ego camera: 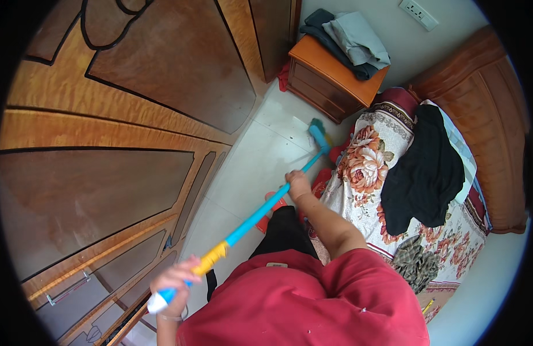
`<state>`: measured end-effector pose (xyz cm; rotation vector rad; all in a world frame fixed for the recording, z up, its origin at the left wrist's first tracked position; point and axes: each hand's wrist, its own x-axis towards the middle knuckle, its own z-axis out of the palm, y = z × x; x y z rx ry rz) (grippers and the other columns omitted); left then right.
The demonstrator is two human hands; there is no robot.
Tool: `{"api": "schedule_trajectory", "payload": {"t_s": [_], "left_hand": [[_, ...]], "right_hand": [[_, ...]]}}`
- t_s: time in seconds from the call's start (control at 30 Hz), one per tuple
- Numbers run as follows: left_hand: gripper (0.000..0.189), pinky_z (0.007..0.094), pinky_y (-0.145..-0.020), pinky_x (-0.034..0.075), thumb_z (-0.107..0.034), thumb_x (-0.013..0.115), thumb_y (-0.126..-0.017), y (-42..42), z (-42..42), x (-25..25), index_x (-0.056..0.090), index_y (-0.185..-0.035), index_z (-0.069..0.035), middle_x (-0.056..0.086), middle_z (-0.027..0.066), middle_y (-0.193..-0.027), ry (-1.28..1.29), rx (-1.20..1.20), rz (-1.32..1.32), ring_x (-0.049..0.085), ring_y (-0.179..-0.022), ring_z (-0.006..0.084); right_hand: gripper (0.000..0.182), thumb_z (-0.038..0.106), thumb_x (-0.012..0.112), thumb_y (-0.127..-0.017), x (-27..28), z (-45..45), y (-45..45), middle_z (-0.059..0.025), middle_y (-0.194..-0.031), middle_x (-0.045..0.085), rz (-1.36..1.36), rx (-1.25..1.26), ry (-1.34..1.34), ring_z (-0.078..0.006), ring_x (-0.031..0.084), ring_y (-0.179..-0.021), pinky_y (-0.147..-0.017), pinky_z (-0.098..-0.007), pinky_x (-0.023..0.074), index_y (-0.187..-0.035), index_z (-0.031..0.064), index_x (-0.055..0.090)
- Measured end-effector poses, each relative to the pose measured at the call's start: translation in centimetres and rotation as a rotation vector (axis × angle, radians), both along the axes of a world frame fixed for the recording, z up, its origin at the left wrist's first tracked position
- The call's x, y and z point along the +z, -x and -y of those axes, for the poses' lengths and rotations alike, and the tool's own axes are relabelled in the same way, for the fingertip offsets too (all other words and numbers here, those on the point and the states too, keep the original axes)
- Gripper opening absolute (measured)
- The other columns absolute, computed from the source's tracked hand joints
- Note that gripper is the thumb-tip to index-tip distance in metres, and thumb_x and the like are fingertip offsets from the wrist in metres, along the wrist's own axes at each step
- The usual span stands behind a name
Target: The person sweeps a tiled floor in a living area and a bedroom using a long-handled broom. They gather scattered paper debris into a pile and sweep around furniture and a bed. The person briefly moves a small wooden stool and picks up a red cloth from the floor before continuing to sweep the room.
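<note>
A broom with a long light-blue handle (258, 216) slants across the view, from the lower left up to the bedside. My left hand (173, 283) grips its upper end, near the white and blue tip and just below it a torn yellow wrapping (211, 258). Farther down the handle, my right hand (298, 184) is closed around it. The blue broom head (319, 135), with green and yellow bristles, rests on the pale tiled floor (266, 151) between the nightstand and the bed. Small dark specks lie on the tiles near the head.
Wooden wardrobe doors (171, 65) line the left. A wooden nightstand (335, 73) bears folded clothes (357, 39). On the right, a bed with a floral cover (366, 168) holds a black garment (426, 168) and a crumpled patterned cloth (417, 264). Red footwear (322, 181) lies beside the bed.
</note>
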<state>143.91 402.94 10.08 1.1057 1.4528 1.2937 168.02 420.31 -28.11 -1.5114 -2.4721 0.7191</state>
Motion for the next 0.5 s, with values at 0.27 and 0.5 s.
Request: {"api": "schedule_trajectory", "payload": {"t_s": [0.27,0.5], "left_hand": [[0.032,0.0459,-0.065,0.058,-0.021,0.071,-0.077,0.7,-2.7,13.1,0.051,-0.063,0.0,0.06,0.0157,-0.068,-0.456,-0.645,-0.063,0.066,-0.067,0.0326],[0.021,0.0455,-0.071,0.055,-0.011,0.071,-0.073,1.2,-1.7,10.5,0.053,-0.065,-0.003,0.058,0.0109,-0.069,-0.485,-0.542,-0.049,0.062,-0.071,0.03]], "right_hand": [[0.01,0.015,0.064,-0.071,8.1,6.5,9.1,-0.0107,-0.081,0.059,-0.285,0.429,0.27,-0.0304,0.058,-0.085,-0.076,-0.0396,0.0486,-0.069,0.0083,0.058],[0.015,0.018,0.07,-0.069,12.1,-1.3,7.5,-0.0101,-0.079,0.058,-0.291,0.273,0.014,-0.0311,0.056,-0.084,-0.077,-0.0395,0.0482,-0.073,0.008,0.059]]}}
